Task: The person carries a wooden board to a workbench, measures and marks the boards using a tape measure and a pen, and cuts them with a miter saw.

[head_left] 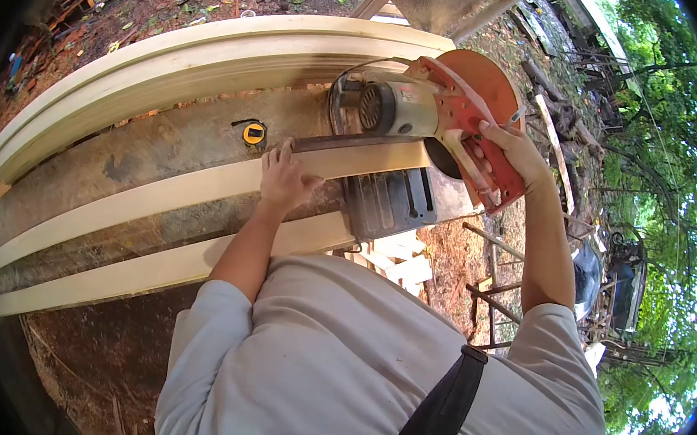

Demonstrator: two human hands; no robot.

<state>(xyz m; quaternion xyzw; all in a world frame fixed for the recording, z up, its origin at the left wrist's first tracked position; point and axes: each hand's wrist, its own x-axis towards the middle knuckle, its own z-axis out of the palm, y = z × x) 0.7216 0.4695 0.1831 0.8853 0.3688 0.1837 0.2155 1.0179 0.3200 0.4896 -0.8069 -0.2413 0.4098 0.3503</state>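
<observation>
My right hand (510, 153) is wrapped round the red handle of a chop saw (466, 103) with a grey motor and an orange-red blade guard. The saw's black base (391, 203) sits on the workbench. A long pale board (143, 199) runs from the far left to the saw, its right end beneath the lowered saw head. My left hand (284, 175) rests on this board left of the saw, fingers bent over its far edge beside a dark metal bar (347, 143). Whether the blade touches the wood is hidden.
Several pale boards (172, 57) lie stacked along the bench's far side. Another board (161, 272) lies along the near edge. A yellow tape measure (253, 133) is on the bench (147, 154). Wood offcuts (410, 271) lie below the saw, near a metal frame (494, 301).
</observation>
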